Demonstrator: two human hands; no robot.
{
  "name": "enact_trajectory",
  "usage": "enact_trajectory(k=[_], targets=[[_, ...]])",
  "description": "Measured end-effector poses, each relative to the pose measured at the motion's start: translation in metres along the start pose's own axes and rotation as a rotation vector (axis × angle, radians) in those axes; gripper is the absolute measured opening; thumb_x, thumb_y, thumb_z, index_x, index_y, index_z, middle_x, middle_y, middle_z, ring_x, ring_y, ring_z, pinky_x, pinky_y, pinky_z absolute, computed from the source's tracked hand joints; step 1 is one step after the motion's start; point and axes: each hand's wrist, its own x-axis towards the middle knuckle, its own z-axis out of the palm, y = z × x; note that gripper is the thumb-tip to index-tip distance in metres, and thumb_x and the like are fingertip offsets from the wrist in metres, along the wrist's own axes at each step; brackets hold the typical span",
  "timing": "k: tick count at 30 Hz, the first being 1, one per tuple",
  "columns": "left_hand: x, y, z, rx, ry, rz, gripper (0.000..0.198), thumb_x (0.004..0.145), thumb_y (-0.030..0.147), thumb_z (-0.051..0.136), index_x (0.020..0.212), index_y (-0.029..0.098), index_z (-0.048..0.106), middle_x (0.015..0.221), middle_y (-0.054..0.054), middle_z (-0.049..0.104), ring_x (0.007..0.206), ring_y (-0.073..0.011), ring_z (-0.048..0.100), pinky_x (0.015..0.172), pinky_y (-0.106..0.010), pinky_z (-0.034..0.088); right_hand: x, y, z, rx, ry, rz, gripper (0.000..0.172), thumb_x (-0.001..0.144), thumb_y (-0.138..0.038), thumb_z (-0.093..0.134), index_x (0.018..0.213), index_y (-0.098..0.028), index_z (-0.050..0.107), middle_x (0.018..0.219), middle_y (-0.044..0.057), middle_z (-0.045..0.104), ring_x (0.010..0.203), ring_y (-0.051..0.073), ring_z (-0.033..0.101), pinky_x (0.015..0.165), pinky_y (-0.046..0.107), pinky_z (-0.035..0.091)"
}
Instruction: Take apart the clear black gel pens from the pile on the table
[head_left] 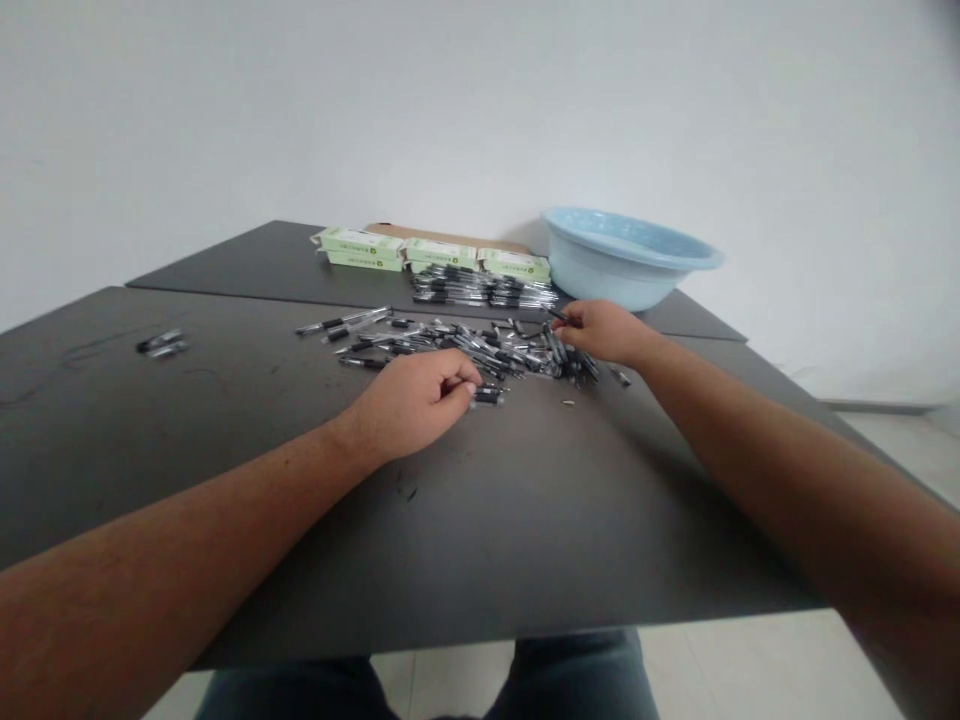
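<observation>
My left hand (424, 400) is closed at the near side of a heap of loose pen parts (487, 345). Its thumb and index finger are pinched together. Right by those fingertips is a short piece with a black grip (489, 397); whether they hold it is unclear. Over the right end of the heap, my right hand (600, 330) pinches a thin black pen part (555, 314). The heap mixes clear barrels, black grips and small tips. Several longer clear pens (352, 322) lie at its left end.
Behind the heap are stacked clear pens (454, 290) and green-and-white boxes (360, 248). A light-blue basin (622, 265) stands at the back right. A few pen pieces (163, 344) lie far left, and a small metal tip (568, 402) lies nearer me. The dark table (480, 540) meets a white wall.
</observation>
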Motion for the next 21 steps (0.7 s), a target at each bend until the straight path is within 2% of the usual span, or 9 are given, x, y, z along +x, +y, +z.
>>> enact_trajectory(k=[4,8,15,21], targets=[[0.000,0.001,0.000,-0.027,-0.009,0.000,0.012,0.088,0.022,0.060,0.093,0.020,0.070,0.077,0.003,0.071,0.069,-0.0131,0.064,0.065,-0.025,0.043,0.033,0.000,0.007,-0.024,-0.032,-0.034,0.026,0.083,-0.030,0.064,0.103,-0.019,0.075,0.089,0.004,0.076,0.076,0.020,0.065,0.069,0.030,0.044],[-0.001,0.003,0.001,-0.048,-0.010,0.011,0.011,0.086,0.020,0.060,0.091,0.020,0.070,0.076,0.003,0.071,0.069,-0.0127,0.064,0.065,-0.025,0.043,0.052,-0.006,0.012,-0.044,-0.104,-0.102,0.026,0.081,-0.026,0.065,0.105,-0.023,0.076,0.095,0.002,0.077,0.081,0.019,0.066,0.073,0.029,0.046],[-0.001,0.003,0.004,-0.082,-0.021,-0.002,0.013,0.086,0.019,0.059,0.092,0.021,0.070,0.077,0.003,0.072,0.069,-0.0126,0.065,0.065,-0.026,0.043,0.066,-0.013,0.022,-0.120,-0.210,-0.201,0.024,0.080,-0.027,0.068,0.101,-0.023,0.077,0.091,0.003,0.077,0.080,0.019,0.066,0.070,0.028,0.044],[-0.001,0.002,0.003,-0.076,-0.021,0.001,0.014,0.086,0.017,0.059,0.092,0.021,0.070,0.079,0.004,0.073,0.071,-0.0123,0.065,0.065,-0.025,0.043,0.071,-0.010,0.027,-0.164,-0.226,-0.200,0.024,0.080,-0.028,0.068,0.102,-0.022,0.077,0.092,0.004,0.078,0.082,0.020,0.067,0.070,0.028,0.044]])
